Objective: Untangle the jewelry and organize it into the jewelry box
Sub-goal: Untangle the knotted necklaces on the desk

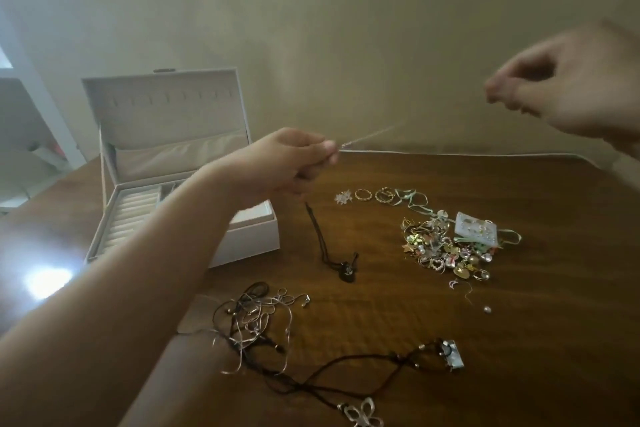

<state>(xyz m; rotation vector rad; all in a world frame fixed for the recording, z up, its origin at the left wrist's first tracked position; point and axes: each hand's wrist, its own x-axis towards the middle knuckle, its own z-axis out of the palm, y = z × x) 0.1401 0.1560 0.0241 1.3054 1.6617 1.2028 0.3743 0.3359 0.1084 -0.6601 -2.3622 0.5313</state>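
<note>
A thin silver chain point(374, 133) is being held taut in the air above the wooden table point(519, 322), stretched between two raised hands. One end is being pinched by the curled fingers and thumb of the left hand point(287, 163), near the open lid of the white jewelry box point(166, 149). The right hand point(561, 87) is being held higher and well apart, blurred, its fingertips drawn together; the chain's far end fades before reaching it, so an actual grip there cannot be told. The box is being kept open at the table's left side, ring rolls showing in its tray. On the table, a black cord pendant point(341, 260) is lying between the box and a heap of gold earrings and charms point(446, 250). A row of gold rings point(374, 195) is lying beyond the heap. Tangled cords and chains point(256, 319) are lying nearer the camera. No writing or brand mark can be read anywhere.
</note>
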